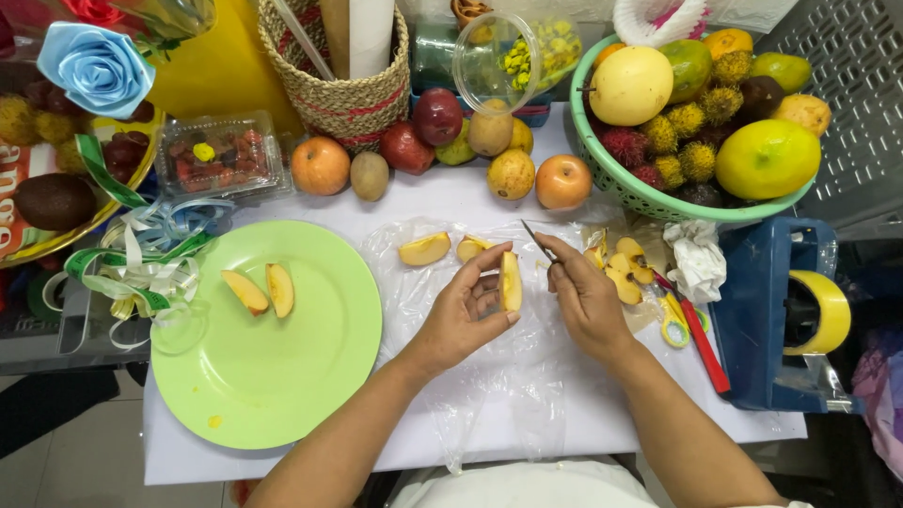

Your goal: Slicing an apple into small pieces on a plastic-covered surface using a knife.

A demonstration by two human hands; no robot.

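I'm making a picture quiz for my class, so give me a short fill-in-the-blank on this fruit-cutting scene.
1. The left hand holds an apple ____ upright.
2. The right hand holds a small ____.
3. The green plate carries ____ apple slices.
4. The clear plastic sheet lies on the white ____.

Missing words: slice; knife; two; table

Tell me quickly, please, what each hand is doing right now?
Left hand: closed on an apple wedge, held upright in the fingertips.
Right hand: closed on a small knife, blade pointing away from the person.
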